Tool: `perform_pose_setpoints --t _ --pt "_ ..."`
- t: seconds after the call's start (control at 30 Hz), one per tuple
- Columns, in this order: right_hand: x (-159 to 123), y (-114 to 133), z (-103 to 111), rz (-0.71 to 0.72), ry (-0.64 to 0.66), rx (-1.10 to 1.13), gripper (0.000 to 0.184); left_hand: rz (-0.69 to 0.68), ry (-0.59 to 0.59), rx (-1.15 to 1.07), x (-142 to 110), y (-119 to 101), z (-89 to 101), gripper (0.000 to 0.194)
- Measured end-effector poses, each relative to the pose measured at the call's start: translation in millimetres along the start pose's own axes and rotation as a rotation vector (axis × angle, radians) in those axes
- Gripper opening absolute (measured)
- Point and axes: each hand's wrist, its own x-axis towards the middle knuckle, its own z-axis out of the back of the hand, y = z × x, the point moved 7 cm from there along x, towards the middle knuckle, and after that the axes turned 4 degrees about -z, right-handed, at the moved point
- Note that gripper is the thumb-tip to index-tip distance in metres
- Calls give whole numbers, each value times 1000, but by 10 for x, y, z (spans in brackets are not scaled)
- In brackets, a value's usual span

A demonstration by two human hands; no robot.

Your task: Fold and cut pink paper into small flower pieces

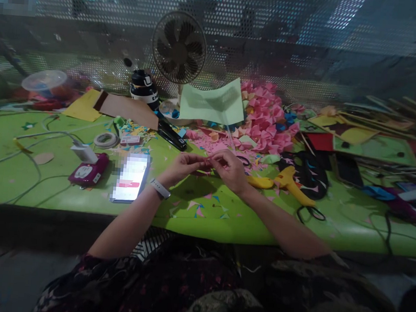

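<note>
My left hand (182,167) and my right hand (231,171) meet above the green table. Thumbs and fingertips of both are pinched together around something small, perhaps reddish, too little and dim to name. Below them, small pink, blue and white paper scraps (199,210) lie scattered. Just beyond is a spread of pink paper clippings (218,145), with a heap of folded pink paper pieces (266,120) behind it. Close by my right forearm lies a yellow glue gun (294,184). Dark scissor handles (243,160) show partly behind my right hand.
Left of my left wrist lies a lit phone (132,179), near a purple box with a charger (89,170) and cables. Tape (106,140), a black stapler (171,135), a bottle (143,88) and a fan (179,48) stand farther back. Cardboard sheets (374,142) fill the right.
</note>
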Motion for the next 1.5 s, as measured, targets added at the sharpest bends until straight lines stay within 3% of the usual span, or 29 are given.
perform_pose_setpoints --t 0.53,0.7,0.8,0.93,1.03,1.33,1.5 --pt "-10 -16 -10 3 -17 -52 33 -30 -17 37 13 8 7 44" --pt "7 -104 3 -170 -7 57 38 -23 -16 25 8 6 16 44" --pt "20 -149 -11 -272 62 99 43 -13 7 15 0 3 2 39" --pt "30 -87 -86 -193 185 34 45 19 17 -7 1 31 -6 35" --pt "19 -52 -107 -134 170 26 42 40 10 -37 0 44 -13 37" --pt "-7 -13 -101 -126 115 53 42 60 136 34 -34 18 -121 49" --pt "24 -33 -81 -139 100 37 46 1 26 45 -13 -3 -49 48"
